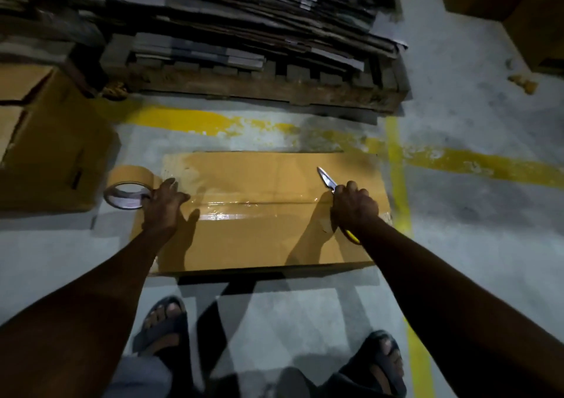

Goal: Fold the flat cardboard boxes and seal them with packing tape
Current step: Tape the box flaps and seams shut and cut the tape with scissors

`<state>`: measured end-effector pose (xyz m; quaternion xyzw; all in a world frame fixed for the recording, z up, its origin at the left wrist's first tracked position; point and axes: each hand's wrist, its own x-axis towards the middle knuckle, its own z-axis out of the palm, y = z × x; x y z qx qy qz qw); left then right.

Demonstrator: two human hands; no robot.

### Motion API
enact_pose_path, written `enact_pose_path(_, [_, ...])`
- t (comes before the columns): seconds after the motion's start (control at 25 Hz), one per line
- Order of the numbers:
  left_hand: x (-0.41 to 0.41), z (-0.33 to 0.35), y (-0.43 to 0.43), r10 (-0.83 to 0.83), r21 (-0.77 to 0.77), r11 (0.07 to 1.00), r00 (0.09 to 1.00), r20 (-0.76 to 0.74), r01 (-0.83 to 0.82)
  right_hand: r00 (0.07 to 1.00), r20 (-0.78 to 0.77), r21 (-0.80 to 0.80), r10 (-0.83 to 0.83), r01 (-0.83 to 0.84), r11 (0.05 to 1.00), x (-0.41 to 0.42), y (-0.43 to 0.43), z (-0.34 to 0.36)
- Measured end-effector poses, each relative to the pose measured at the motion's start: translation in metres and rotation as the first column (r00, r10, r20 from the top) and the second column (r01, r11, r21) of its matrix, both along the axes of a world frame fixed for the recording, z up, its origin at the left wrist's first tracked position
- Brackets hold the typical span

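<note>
Left hand (164,205) grips brown tape roll (128,184) at 9 o'clock; right hand (354,207) clenches steel scissors (326,179). Brown cardboard box (259,239): likely light, stiff; hold edges.

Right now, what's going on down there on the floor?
A person stands over a folded cardboard box on the floor. Glossy tape runs along its middle seam. The left hand holds the tape roll at the box's left end; the right hand grips scissors near the right end, blades pointing away.
</note>
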<state>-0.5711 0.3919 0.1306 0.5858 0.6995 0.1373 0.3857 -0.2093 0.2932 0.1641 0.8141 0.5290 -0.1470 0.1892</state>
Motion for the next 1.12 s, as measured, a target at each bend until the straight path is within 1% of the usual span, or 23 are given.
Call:
enact_pose_path(0.04, [0.004, 0.000, -0.001, -0.034, -0.016, 0.999, 0.999, 0.021, 0.034, 1.000, 0.010, 0.027, 0.024, -0.024, 0.999, -0.003, 0.000, -0.004])
enact_pose_path(0.08, [0.010, -0.002, -0.001, -0.111, -0.013, 0.994, 0.994, 0.008, 0.111, 0.998, 0.023, 0.056, 0.058, -0.059, 0.997, -0.003, -0.001, -0.006])
enact_pose_path(0.16, [0.026, -0.005, -0.005, -0.187, 0.028, 0.982, 0.982, -0.015, 0.188, 0.988, 0.081, 0.130, 0.131, -0.141, 0.981, 0.002, 0.002, -0.008])
enact_pose_path(0.2, [0.041, -0.001, -0.008, -0.186, 0.045, 0.982, 0.982, 0.045, 0.184, 0.981, 0.111, 0.149, 0.157, -0.173, 0.974, 0.004, 0.005, -0.011])
enact_pose_path(0.24, [0.057, 0.001, -0.010, -0.153, 0.072, 0.987, 0.978, 0.144, 0.143, 0.975, 0.128, 0.163, 0.183, -0.203, 0.966, 0.004, 0.008, -0.013])
enact_pose_path(0.32, [0.091, 0.001, -0.016, -0.055, 0.005, 0.998, 0.920, 0.389, 0.058, 0.966, 0.133, 0.185, 0.221, -0.244, 0.952, 0.002, 0.015, -0.017])
enact_pose_path(0.36, [0.107, 0.001, -0.022, -0.032, -0.014, 0.999, 0.887, 0.461, 0.044, 0.963, 0.132, 0.195, 0.233, -0.256, 0.947, 0.001, 0.018, -0.020])
enact_pose_path(0.44, [0.128, -0.007, -0.025, -0.013, -0.060, 0.997, 0.833, 0.553, 0.056, 0.957, 0.139, 0.219, 0.256, -0.282, 0.934, -0.001, 0.025, -0.027])
enact_pose_path(0.52, [0.141, 0.011, -0.026, 0.034, -0.130, 0.990, 0.784, 0.619, 0.059, 0.946, 0.129, 0.239, 0.299, -0.322, 0.916, 0.000, 0.030, -0.035])
enact_pose_path(0.6, [0.144, 0.026, -0.023, 0.107, -0.207, 0.978, 0.751, 0.652, 0.040, 0.929, 0.081, 0.212, 0.361, -0.370, 0.905, 0.001, 0.030, -0.036])
enact_pose_path(0.64, [0.142, 0.030, -0.019, 0.123, -0.224, 0.974, 0.743, 0.658, 0.037, 0.929, 0.057, 0.192, 0.365, -0.369, 0.910, 0.000, 0.030, -0.031])
enact_pose_path(0.68, [0.138, 0.042, -0.018, 0.114, -0.224, 0.974, 0.754, 0.647, 0.045, 0.939, 0.019, 0.181, 0.344, -0.341, 0.922, -0.003, 0.032, -0.023])
enact_pose_path(0.72, [0.135, 0.055, -0.019, 0.089, -0.208, 0.976, 0.767, 0.635, 0.060, 0.949, -0.043, 0.184, 0.312, -0.299, 0.936, -0.010, 0.035, -0.011])
enact_pose_path(0.76, [0.134, 0.073, -0.022, 0.059, -0.181, 0.981, 0.767, 0.639, 0.076, 0.952, -0.146, 0.204, 0.268, -0.236, 0.950, -0.018, 0.039, 0.004])
enact_pose_path(0.8, [0.133, 0.095, -0.026, 0.044, -0.150, 0.986, 0.743, 0.668, 0.077, 0.935, -0.284, 0.241, 0.212, -0.145, 0.960, -0.028, 0.043, 0.023])
enact_pose_path(0.84, [0.133, 0.120, -0.030, 0.019, -0.118, 0.989, 0.721, 0.692, 0.087, 0.890, -0.434, 0.283, 0.137, -0.010, 0.959, -0.040, 0.046, 0.045])
enact_pose_path(0.88, [0.131, 0.148, -0.033, -0.007, -0.091, 0.991, 0.708, 0.707, 0.101, 0.807, -0.589, 0.308, 0.045, 0.173, 0.936, -0.051, 0.044, 0.068])
enact_pose_path(0.92, [0.126, 0.178, -0.038, -0.054, -0.050, 0.991, 0.700, 0.712, 0.127, 0.663, -0.747, 0.286, -0.043, 0.379, 0.880, -0.062, 0.036, 0.095])
enact_pose_path(0.96, [0.115, 0.204, -0.043, -0.113, -0.011, 0.985, 0.694, 0.711, 0.171, 0.436, -0.893, 0.183, -0.110, 0.578, 0.795, -0.074, 0.022, 0.120])
enact_pose_path(1.0, [0.101, 0.227, -0.050, -0.186, 0.034, 0.973, 0.683, 0.707, 0.230, 0.182, -0.975, 0.040, -0.123, 0.698, 0.715, -0.086, 0.005, 0.145])
enact_pose_path(1.04, [0.085, 0.245, -0.058, -0.262, 0.073, 0.951, 0.657, 0.707, 0.300, -0.028, -0.996, -0.076, -0.082, 0.733, 0.676, -0.095, -0.012, 0.165])
enact_pose_path(1.08, [0.069, 0.255, -0.064, -0.327, 0.103, 0.924, 0.621, 0.713, 0.368, -0.153, -0.988, -0.129, -0.026, 0.721, 0.680, -0.101, -0.028, 0.182])
enact_pose_path(1.12, [0.053, 0.264, -0.072, -0.368, 0.123, 0.897, 0.561, 0.741, 0.425, -0.215, -0.976, -0.131, 0.029, 0.690, 0.712, -0.108, -0.043, 0.197])
